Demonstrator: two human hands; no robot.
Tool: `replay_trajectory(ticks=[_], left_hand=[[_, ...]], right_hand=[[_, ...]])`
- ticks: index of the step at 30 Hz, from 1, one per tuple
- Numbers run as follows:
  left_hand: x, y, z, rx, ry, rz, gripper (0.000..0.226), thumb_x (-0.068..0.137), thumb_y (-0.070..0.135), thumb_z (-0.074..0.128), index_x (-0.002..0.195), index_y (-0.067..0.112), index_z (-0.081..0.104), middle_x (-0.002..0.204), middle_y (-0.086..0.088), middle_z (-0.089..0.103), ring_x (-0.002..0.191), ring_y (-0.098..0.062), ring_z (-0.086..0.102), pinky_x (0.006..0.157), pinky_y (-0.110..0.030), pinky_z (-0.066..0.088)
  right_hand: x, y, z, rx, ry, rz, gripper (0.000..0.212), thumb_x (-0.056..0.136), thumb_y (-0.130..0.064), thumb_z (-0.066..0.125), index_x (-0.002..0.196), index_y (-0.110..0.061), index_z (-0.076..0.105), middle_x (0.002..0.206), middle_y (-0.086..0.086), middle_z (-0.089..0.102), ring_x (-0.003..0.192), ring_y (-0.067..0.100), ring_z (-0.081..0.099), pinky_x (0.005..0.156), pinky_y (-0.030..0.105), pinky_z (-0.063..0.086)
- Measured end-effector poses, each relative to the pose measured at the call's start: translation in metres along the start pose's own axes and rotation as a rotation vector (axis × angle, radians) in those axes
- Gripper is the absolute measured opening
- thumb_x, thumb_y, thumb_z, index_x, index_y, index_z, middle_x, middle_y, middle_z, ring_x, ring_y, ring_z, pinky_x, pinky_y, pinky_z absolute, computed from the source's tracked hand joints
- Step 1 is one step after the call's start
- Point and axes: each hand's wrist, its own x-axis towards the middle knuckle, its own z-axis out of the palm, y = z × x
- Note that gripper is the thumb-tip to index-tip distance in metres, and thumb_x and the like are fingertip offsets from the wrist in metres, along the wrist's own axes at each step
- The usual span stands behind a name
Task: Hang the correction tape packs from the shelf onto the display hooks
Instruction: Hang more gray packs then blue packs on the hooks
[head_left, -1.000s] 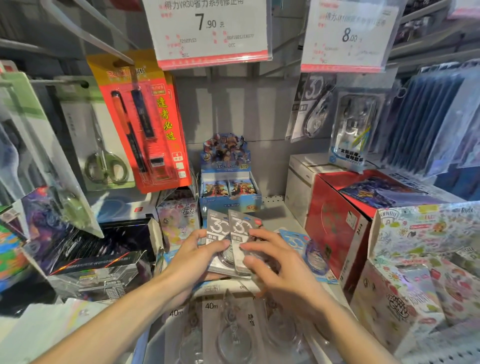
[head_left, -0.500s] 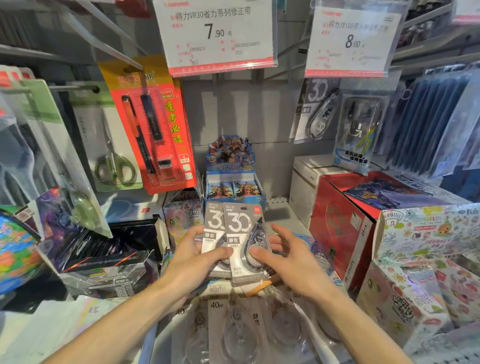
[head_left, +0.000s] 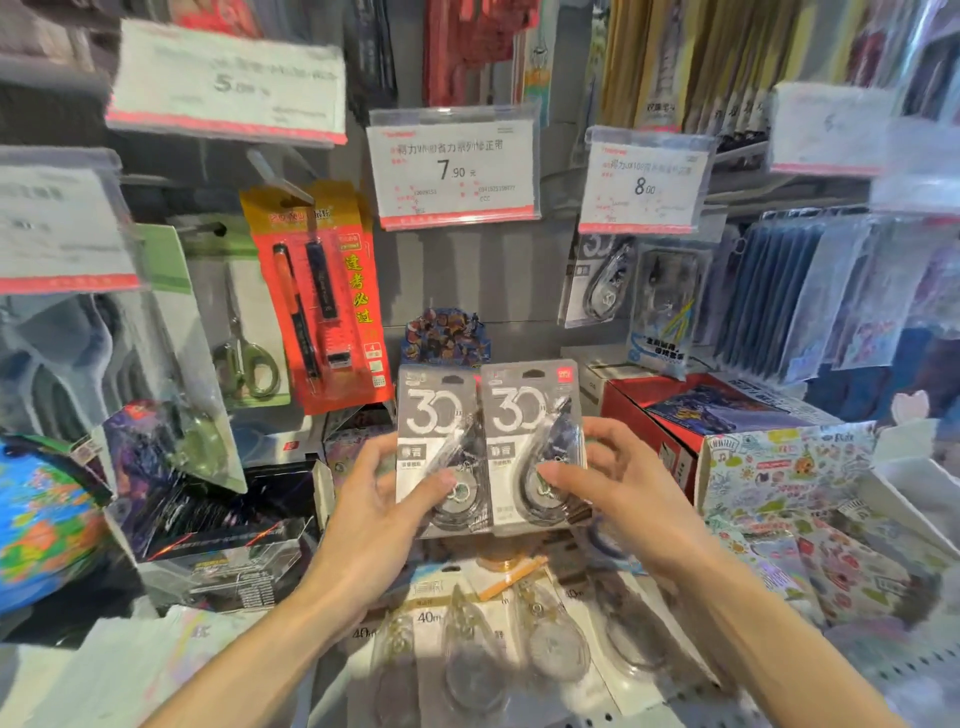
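Two grey correction tape packs marked "30" stand upright side by side in front of me. My left hand (head_left: 382, 499) grips the left pack (head_left: 436, 431) with its thumb on the front. My right hand (head_left: 618, 483) grips the right pack (head_left: 524, 426) the same way. More correction tape packs (head_left: 467, 644) lie flat on the shelf below my wrists. A similar pack (head_left: 597, 280) hangs on a hook under the 8.00 price tag (head_left: 644, 182). The space under the 7.90 price tag (head_left: 454, 171) shows only the grey back wall.
An orange pen pack (head_left: 322, 296) and scissors (head_left: 244, 358) hang at the left. A blue card display box (head_left: 447, 340) stands behind the packs. Red boxes (head_left: 654, 431) and a patterned box (head_left: 769, 478) sit at the right, a globe (head_left: 41, 519) at the far left.
Both hands have lifted the two packs up off the shelf pile and spread them side by side. My view has tilted upward, so more hanging price tags show.
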Motion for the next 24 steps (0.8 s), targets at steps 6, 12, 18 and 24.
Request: replay_trajectory(ticks=[6,12,18,24], left_hand=[[-0.008,0.03,0.022,0.018,0.009,0.08,0.045,0.085,0.028,0.079,0.122,0.03,0.054,0.095,0.009,0.083,0.085,-0.01,0.079,0.075,-0.025,0.056],[-0.013,0.061,0.072,0.063,0.022,0.194,0.039,0.086,0.025,0.08,0.115,0.035,0.057,0.097,0.008,0.082,0.086,-0.01,0.079,0.069,-0.018,0.056],[-0.024,0.09,0.14,0.109,0.118,0.293,0.035,0.09,0.025,0.077,0.117,0.034,0.057,0.094,0.008,0.082,0.083,-0.009,0.078,0.065,-0.019,0.056],[-0.034,0.117,0.177,0.193,0.212,0.36,0.035,0.09,0.026,0.078,0.117,0.037,0.058,0.099,0.016,0.081,0.087,-0.007,0.076,0.067,-0.023,0.061]], right_hand=[[-0.011,-0.03,-0.035,-0.029,-0.027,-0.168,0.046,0.089,-0.007,0.079,0.127,-0.017,0.056,0.113,0.004,0.08,0.099,0.022,0.079,0.082,0.03,0.061],[-0.019,-0.053,-0.094,-0.033,-0.04,-0.281,0.051,0.086,-0.024,0.084,0.129,-0.023,0.056,0.115,0.0,0.079,0.101,0.019,0.078,0.083,0.03,0.06],[-0.016,-0.061,-0.167,-0.03,-0.079,-0.371,0.048,0.089,-0.025,0.081,0.129,-0.029,0.055,0.114,-0.004,0.079,0.102,0.016,0.078,0.082,0.018,0.059],[-0.013,-0.066,-0.204,-0.04,-0.094,-0.421,0.048,0.076,-0.049,0.08,0.118,-0.048,0.058,0.114,-0.006,0.078,0.102,0.014,0.077,0.081,0.028,0.06]])
